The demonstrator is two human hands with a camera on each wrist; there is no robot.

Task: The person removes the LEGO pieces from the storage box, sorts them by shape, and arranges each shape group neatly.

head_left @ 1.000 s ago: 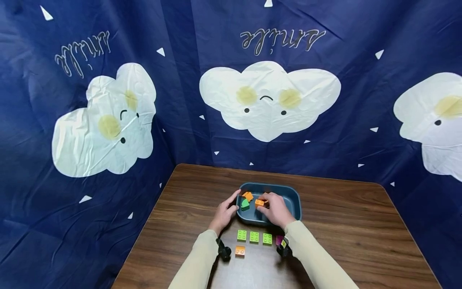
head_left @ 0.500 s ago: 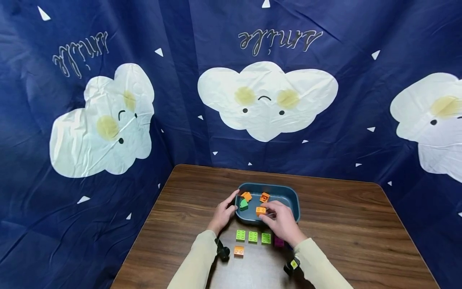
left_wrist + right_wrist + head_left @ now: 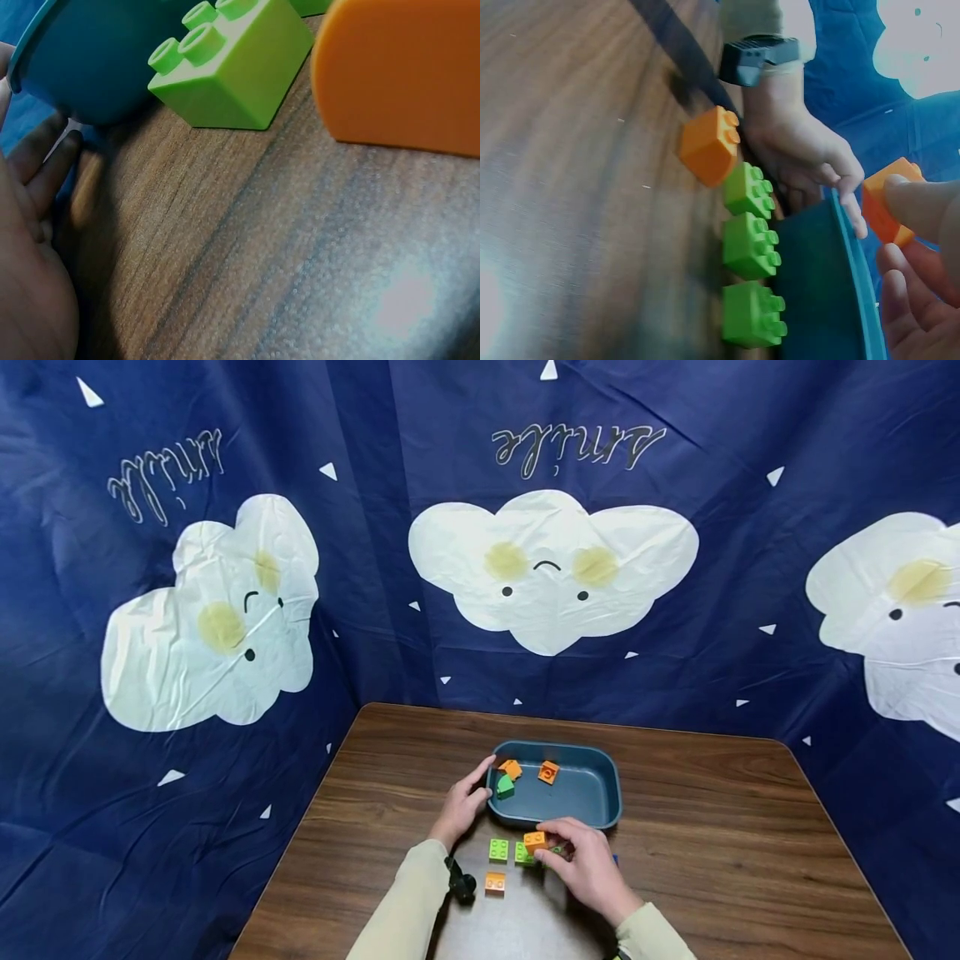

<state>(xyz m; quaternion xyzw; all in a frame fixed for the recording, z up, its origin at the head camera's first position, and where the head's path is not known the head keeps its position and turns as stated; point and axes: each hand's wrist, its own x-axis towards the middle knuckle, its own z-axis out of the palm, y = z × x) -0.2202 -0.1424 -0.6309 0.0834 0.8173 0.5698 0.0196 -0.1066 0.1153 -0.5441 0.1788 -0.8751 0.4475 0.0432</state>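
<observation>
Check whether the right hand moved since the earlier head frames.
Yes: judged against the blue tray, the right hand moved nearer the camera, bringing the pinched orange block out.

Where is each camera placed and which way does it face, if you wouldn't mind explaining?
Head: on the head, facing forward and down at the teal bin; the left hand, right hand and both sleeves show.
Left wrist: looks from that wrist across the wooden tabletop at a lime-green brick; part of the left hand shows.
Right wrist: looks from that wrist towards the left hand and bin; the right hand shows, pinching an orange brick.
Head and right wrist share the bin and both hands.
</observation>
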